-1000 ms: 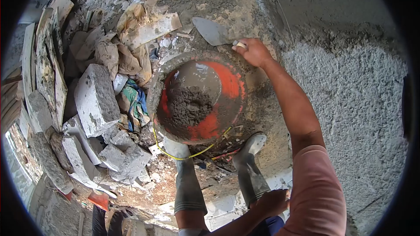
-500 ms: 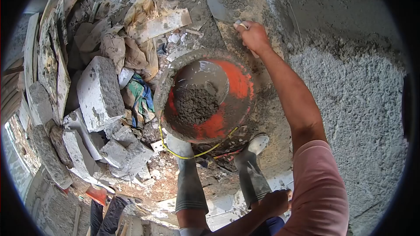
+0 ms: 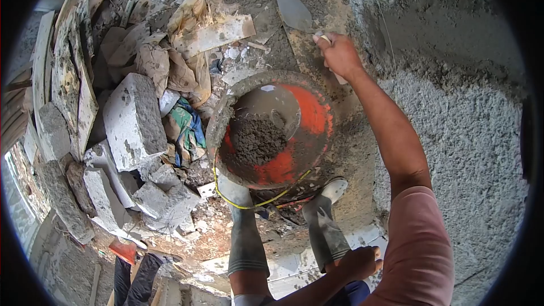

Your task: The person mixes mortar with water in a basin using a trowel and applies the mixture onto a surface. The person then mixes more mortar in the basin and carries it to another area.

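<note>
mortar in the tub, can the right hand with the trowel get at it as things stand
Probably yes. The right hand holds the trowel just beyond the tub rim, and the mortar lies uncovered in the open tub with nothing between.

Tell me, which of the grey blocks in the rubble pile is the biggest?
The big pale block lying just left of the orange bucket, beside the green-blue cloth. The other chunks below it are smaller and broken.

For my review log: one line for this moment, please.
right hand: grips trowel against wall | left hand: on thigh, empty | bucket: mortar inside, at boots
</note>
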The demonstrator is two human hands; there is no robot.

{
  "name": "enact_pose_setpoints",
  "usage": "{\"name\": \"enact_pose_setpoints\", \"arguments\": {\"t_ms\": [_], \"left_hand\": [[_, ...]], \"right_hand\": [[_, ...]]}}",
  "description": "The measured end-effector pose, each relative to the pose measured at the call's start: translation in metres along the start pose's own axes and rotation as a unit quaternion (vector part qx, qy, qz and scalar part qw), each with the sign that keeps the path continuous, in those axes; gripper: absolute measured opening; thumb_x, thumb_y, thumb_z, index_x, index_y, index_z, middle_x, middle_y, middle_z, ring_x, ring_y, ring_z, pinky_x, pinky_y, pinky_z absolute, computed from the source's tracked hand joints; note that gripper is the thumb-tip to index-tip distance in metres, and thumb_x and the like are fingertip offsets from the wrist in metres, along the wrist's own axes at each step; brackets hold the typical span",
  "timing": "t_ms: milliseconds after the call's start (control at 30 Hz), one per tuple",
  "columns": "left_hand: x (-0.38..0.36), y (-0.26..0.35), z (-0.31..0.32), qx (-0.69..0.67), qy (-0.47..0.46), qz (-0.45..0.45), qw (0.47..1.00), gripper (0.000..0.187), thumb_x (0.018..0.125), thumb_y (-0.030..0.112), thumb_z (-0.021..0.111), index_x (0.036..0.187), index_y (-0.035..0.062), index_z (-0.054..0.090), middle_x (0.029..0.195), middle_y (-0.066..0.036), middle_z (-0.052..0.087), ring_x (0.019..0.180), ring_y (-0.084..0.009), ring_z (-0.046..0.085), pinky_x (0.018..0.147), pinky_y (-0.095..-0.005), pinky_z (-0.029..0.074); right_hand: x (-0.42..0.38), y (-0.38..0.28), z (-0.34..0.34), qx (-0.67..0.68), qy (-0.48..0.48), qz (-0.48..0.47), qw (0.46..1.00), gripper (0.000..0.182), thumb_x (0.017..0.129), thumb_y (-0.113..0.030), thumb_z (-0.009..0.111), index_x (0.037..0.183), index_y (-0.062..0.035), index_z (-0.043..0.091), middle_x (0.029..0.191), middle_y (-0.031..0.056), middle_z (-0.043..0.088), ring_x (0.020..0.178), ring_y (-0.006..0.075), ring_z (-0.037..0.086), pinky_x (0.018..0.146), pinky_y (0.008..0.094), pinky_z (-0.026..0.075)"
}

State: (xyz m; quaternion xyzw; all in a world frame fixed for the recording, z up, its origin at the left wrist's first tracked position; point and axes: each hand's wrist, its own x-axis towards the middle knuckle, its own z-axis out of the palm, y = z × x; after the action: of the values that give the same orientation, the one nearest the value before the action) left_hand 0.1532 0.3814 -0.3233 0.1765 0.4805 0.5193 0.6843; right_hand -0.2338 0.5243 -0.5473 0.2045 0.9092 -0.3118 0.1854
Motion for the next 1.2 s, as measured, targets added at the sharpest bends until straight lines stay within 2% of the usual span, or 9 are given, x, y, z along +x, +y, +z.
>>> {"name": "enact_pose_setpoints", "arguments": {"t_ms": [133, 267, 433, 533, 633, 767, 900, 1067, 1200], "left_hand": [[-0.004, 0.002, -0.007, 0.013, 0.005, 0.007, 1.0, 0.037, 0.093, 0.034, 0.063, 0.111, 0.0016, 0.063, 0.104, -0.021, 0.072, 0.099, -0.0376, 0.07, 0.085, -0.0493, 0.055], [-0.006, 0.005, -0.011, 0.022, 0.006, 0.009, 1.0, 0.036, 0.093, 0.034, 0.063, 0.109, 0.0026, 0.064, 0.102, -0.02, 0.072, 0.097, -0.0376, 0.07, 0.082, -0.0493, 0.055], [0.005, -0.005, 0.001, 0.0, 0.014, 0.007, 1.0, 0.035, 0.094, 0.035, 0.063, 0.109, 0.0026, 0.064, 0.101, -0.02, 0.072, 0.096, -0.0375, 0.07, 0.081, -0.0491, 0.055], [0.003, 0.007, -0.008, -0.018, 0.007, -0.017, 1.0, 0.037, 0.094, 0.035, 0.062, 0.109, 0.0018, 0.064, 0.103, -0.02, 0.072, 0.097, -0.0372, 0.07, 0.083, -0.0486, 0.055], [0.002, 0.009, -0.012, -0.024, -0.004, -0.024, 0.999, 0.039, 0.095, 0.036, 0.06, 0.112, 0.0014, 0.064, 0.107, -0.02, 0.072, 0.101, -0.0367, 0.069, 0.086, -0.0485, 0.055], [0.006, 0.009, -0.01, -0.052, -0.013, -0.024, 0.998, 0.039, 0.092, 0.03, 0.061, 0.119, 0.0024, 0.061, 0.107, -0.023, 0.071, 0.103, -0.0392, 0.068, 0.088, -0.049, 0.054], [0.003, 0.017, -0.017, 0.002, -0.019, -0.05, 0.999, 0.042, 0.095, 0.037, 0.059, 0.116, 0.0016, 0.064, 0.11, -0.02, 0.071, 0.105, -0.0359, 0.068, 0.09, -0.0483, 0.054], [0.005, 0.013, -0.012, 0.012, -0.038, -0.026, 0.999, 0.039, 0.094, 0.035, 0.061, 0.114, 0.0016, 0.064, 0.107, -0.02, 0.071, 0.104, -0.0366, 0.069, 0.089, -0.0478, 0.054], [0.0, 0.011, -0.017, -0.009, -0.019, -0.013, 1.0, 0.038, 0.093, 0.033, 0.062, 0.115, 0.0024, 0.063, 0.106, -0.02, 0.072, 0.103, -0.0367, 0.069, 0.088, -0.0481, 0.054]], "right_hand": [[0.026, -0.026, -0.011, -0.011, -0.081, 0.074, 0.994, 0.047, 0.098, -0.043, 0.059, 0.096, 0.003, 0.068, 0.078, 0.0176, 0.07, 0.065, 0.0269, 0.07, 0.069, 0.0418, 0.055], [0.026, -0.041, -0.011, 0.066, -0.017, 0.073, 0.995, 0.047, 0.099, -0.042, 0.06, 0.098, 0.0042, 0.065, 0.07, 0.0093, 0.064, 0.056, 0.0199, 0.063, 0.056, 0.0385, 0.052], [0.008, -0.033, -0.012, -0.075, -0.108, 0.038, 0.991, 0.046, 0.097, -0.041, 0.059, 0.095, 0.0033, 0.07, 0.07, 0.0147, 0.069, 0.062, 0.0252, 0.069, 0.07, 0.0428, 0.055], [0.043, 0.033, -0.013, -0.108, 0.044, 0.025, 0.993, 0.048, 0.096, -0.043, 0.061, 0.103, 0.0031, 0.071, 0.08, 0.0184, 0.072, 0.074, 0.0316, 0.071, 0.078, 0.0454, 0.054], [0.019, 0.009, -0.041, 0.029, 0.007, 0.104, 0.994, 0.05, 0.096, -0.045, 0.061, 0.111, 0.002, 0.071, 0.096, 0.0244, 0.072, 0.094, 0.0392, 0.07, 0.089, 0.0477, 0.051], [0.009, 0.024, -0.026, -0.113, -0.081, -0.013, 0.99, 0.049, 0.096, -0.044, 0.061, 0.11, 0.0021, 0.071, 0.093, 0.0204, 0.072, 0.076, 0.0297, 0.071, 0.075, 0.0441, 0.055], [0.04, 0.014, -0.047, -0.009, 0.041, 0.114, 0.993, 0.049, 0.096, -0.044, 0.061, 0.095, 0.0049, 0.068, 0.079, 0.0162, 0.071, 0.068, 0.0253, 0.07, 0.07, 0.0426, 0.055], [0.063, -0.019, -0.006, 0.052, -0.07, -0.048, 0.995, 0.041, 0.091, -0.035, 0.064, 0.099, 0.0045, 0.069, 0.077, 0.0151, 0.071, 0.07, 0.0256, 0.071, 0.067, 0.0414, 0.055], [0.089, -0.029, 0.012, 0.11, -0.051, 0.007, 0.993, 0.03, 0.094, -0.025, 0.067, 0.105, 0.0027, 0.064, 0.08, 0.0074, 0.064, 0.061, 0.017, 0.062, 0.055, 0.0351, 0.053]]}}
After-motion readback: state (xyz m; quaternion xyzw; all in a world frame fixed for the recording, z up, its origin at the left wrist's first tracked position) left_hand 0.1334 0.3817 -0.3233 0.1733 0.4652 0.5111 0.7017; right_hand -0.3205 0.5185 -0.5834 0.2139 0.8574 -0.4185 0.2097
